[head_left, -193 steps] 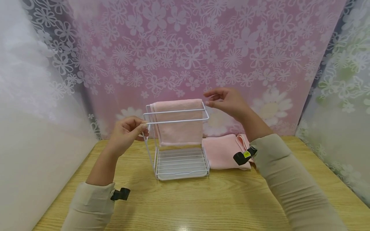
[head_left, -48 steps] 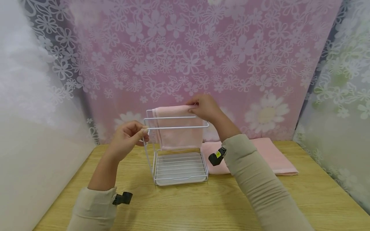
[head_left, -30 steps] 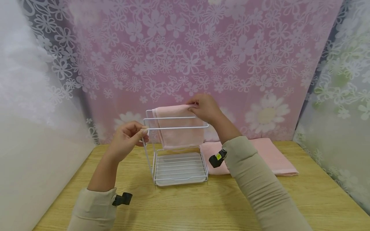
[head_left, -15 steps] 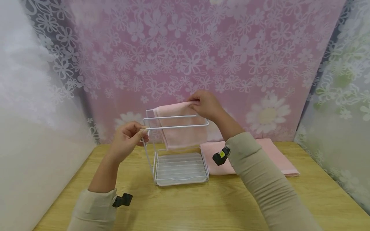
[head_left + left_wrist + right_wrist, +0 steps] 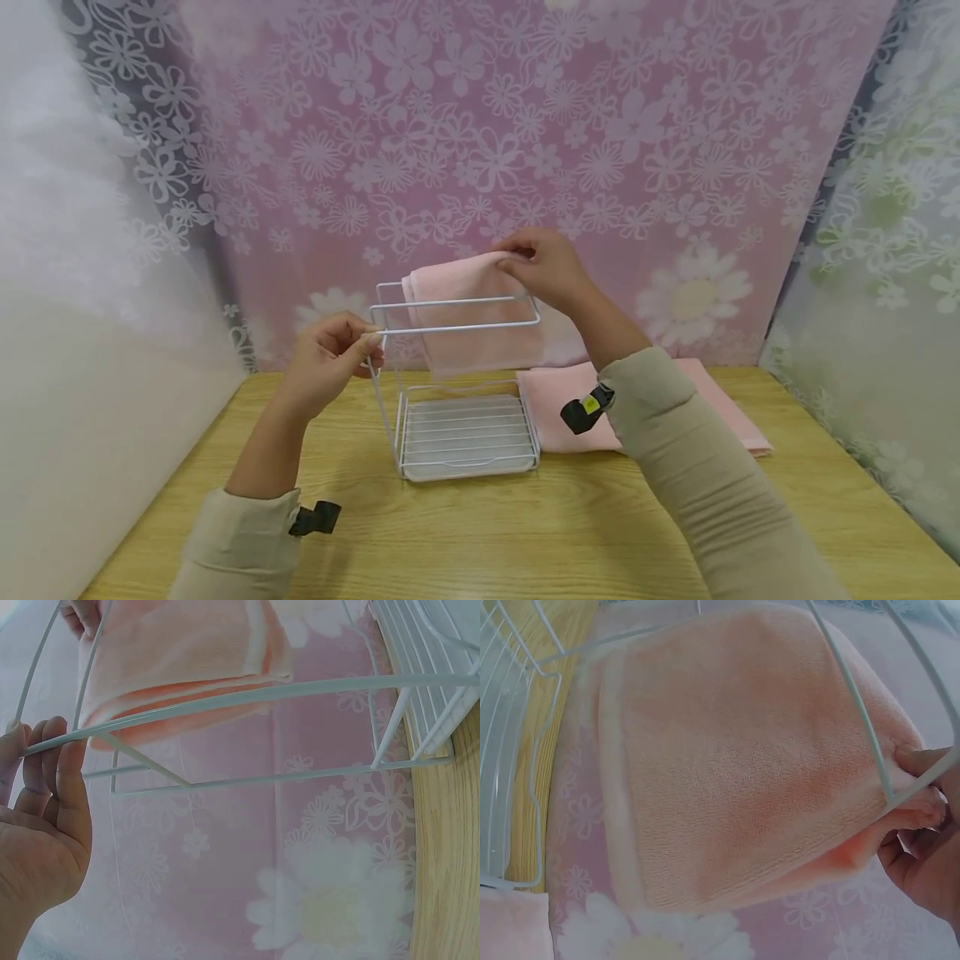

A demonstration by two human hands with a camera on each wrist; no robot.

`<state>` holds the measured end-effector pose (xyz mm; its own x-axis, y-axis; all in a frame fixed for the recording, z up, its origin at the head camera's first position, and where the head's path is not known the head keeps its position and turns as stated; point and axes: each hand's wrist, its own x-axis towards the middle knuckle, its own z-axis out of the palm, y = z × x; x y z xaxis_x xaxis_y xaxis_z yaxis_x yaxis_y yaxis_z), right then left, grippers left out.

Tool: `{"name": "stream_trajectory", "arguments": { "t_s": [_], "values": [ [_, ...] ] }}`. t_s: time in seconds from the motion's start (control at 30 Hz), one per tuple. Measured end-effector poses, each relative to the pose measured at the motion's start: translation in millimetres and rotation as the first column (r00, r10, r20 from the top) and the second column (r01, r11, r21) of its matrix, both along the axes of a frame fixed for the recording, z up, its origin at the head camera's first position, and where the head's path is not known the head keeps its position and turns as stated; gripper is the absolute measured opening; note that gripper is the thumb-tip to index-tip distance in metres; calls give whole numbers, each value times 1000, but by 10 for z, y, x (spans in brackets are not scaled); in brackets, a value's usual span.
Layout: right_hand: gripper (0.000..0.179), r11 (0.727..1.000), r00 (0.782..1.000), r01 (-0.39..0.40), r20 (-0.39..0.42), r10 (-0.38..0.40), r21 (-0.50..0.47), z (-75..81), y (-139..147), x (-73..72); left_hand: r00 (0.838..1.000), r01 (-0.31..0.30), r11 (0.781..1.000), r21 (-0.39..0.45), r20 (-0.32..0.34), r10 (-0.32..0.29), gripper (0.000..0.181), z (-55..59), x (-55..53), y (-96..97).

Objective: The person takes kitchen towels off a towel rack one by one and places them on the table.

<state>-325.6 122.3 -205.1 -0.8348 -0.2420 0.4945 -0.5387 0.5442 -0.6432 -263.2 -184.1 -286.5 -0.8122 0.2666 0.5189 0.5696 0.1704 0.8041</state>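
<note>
In the head view a white wire rack point(image 5: 457, 327) stands on the table, a pale tray point(image 5: 468, 447) at its base. My left hand point(image 5: 330, 362) pinches the rack's upper front left corner between thumb and fingers. A folded pink towel point(image 5: 480, 354) hangs at the rack's back. My right hand point(image 5: 546, 267) pinches its top right end and holds it raised above the top wires, so the towel slants. The right wrist view shows the towel's fold bunched between thumb and fingers, behind a wire. Seen from the left wrist, the towel's point(image 5: 180, 645) layers hang behind the rack.
Right of the rack, a second pink towel point(image 5: 551, 421) lies folded on the wooden table point(image 5: 480, 533), partly hidden by the right forearm. A pink flowered backdrop point(image 5: 480, 125) stands close behind the rack, with pale panels at left and right.
In the last second, my right hand has moved up and slightly right, lifting the towel's right end off the back of the rack. My left hand has stayed on the corner.
</note>
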Motion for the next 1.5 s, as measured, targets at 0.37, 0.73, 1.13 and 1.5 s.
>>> {"name": "stream_trajectory", "arguments": {
  "t_s": [0.37,0.73,1.13,1.5],
  "values": [
    [16,990,998,29,-43,-35,-135,-91,77,103,999,-17,1000,-6,45,17,16,-2,18,24],
    [17,950,996,55,-51,-74,-306,-155,140,170,999,4,1000,-7,43,-3,22,6,13,35],
    [23,907,997,68,-1,-75,-415,-173,230,214,999,30,1000,6,14,-30,21,15,15,23],
    [23,874,999,29,-26,-47,-485,-108,264,268,999,31,999,9,13,-31,18,37,18,13]
  ]
}}
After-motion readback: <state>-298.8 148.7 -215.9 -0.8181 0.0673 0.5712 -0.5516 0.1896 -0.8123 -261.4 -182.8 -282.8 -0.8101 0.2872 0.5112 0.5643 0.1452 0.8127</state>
